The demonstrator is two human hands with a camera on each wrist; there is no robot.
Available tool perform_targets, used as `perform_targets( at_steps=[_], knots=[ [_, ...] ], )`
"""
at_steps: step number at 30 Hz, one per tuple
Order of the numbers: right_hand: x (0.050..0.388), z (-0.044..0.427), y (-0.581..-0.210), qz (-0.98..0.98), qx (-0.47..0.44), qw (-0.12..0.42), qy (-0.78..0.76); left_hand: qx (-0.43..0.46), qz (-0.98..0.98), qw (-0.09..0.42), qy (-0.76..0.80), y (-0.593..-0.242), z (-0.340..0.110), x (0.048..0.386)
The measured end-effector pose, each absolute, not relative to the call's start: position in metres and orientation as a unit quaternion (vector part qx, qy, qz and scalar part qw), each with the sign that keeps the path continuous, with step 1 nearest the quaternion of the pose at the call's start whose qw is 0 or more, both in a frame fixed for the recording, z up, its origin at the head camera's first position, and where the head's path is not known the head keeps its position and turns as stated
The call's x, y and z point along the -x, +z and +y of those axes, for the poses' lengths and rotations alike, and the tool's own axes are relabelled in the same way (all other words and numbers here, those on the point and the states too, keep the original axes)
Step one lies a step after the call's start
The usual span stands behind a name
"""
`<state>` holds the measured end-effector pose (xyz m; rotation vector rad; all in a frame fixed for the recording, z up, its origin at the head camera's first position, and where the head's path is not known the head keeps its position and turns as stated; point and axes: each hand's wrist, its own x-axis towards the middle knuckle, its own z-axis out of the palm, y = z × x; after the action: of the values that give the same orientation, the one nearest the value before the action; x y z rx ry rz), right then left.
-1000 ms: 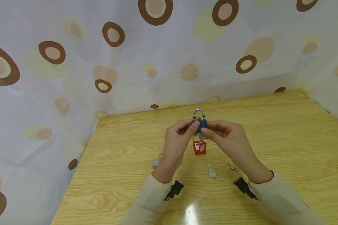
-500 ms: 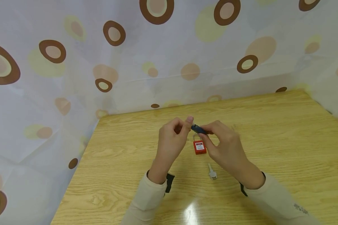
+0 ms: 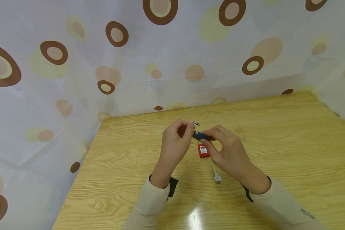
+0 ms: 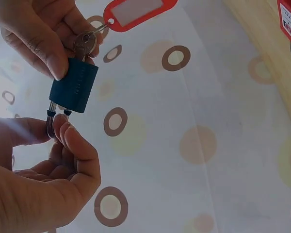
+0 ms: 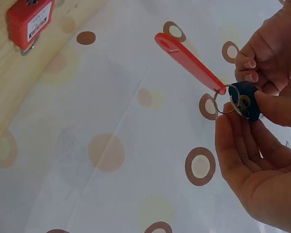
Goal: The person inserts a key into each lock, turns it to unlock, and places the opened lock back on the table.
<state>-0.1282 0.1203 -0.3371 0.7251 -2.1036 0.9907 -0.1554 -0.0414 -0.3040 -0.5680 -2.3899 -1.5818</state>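
Observation:
My right hand [image 3: 230, 150] holds the body of a blue padlock [image 3: 200, 136] between thumb and fingers, above the table. The padlock lies tilted, its shackle [image 3: 196, 123] pointing left. One end of the shackle stands apart from the body in the head view. With thumb and fingertips my left hand [image 3: 175, 137] pinches the shackle. A key [image 4: 84, 44] sits in the bottom of the padlock, beside my right fingers. From its ring [image 5: 226, 99] hangs a red key tag [image 5: 190, 63] with a pale label.
A red padlock [image 3: 203, 151] lies on the wooden table [image 3: 118, 159] just beneath the hands. Nearer to me lies a loose silver key [image 3: 217, 176]. A patterned curtain [image 3: 166, 64] stands behind the table.
The blue padlock has turned from upright to tilted left. My left hand has moved from its body to the shackle, one end of which has come away. The forearms now cover the grey padlock and small keys.

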Motion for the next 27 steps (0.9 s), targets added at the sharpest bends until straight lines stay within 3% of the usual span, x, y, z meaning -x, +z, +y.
perform_targets(
  at_steps=[5,9,12,14,22,27],
  knots=[
    [0.125,0.123,-0.333,-0.811,-0.258,0.269,0.452,0.222,-0.804,0.139,-0.535,-0.304,-0.039,0.155],
    [0.122,0.129,-0.326,-0.810,-0.216,0.140,0.527,0.235,-0.789,0.153,-0.546,-0.305,-0.037,0.155],
    [0.120,0.135,-0.318,-0.792,-0.183,0.046,0.580,0.242,-0.762,0.134,-0.586,-0.306,-0.036,0.156],
    [0.119,0.138,-0.315,-0.780,-0.171,0.018,0.601,0.242,-0.743,0.112,-0.614,-0.305,-0.036,0.157],
    [0.119,0.131,-0.319,-0.797,-0.157,0.109,0.573,0.249,-0.747,-0.014,-0.616,-0.304,-0.045,0.158],
    [0.121,0.128,-0.323,-0.786,-0.157,0.107,0.588,0.252,-0.751,-0.020,-0.610,-0.303,-0.048,0.160]
  ],
)
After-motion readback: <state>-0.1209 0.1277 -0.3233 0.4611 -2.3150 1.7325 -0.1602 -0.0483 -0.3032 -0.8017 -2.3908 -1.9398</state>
